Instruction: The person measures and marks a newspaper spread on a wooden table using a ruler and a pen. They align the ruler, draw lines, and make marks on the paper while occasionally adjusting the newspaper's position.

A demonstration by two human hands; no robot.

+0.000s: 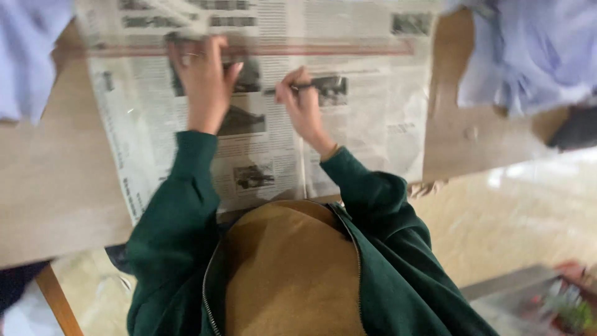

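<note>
Newspaper lies spread flat across the tabletop, its lower edge reaching the near edge. On it, a long ruler runs crosswise near the far edge. Left hand presses down on the ruler's left end, fingers spread wide. Right hand pinches a dark pencil over the page, just beside it. Pale blue cloth sits at the far right corner

Both hands extended forward

Dark green zip jacket (open), mustard top beneath; possibly 1 ring, blurred.
</note>
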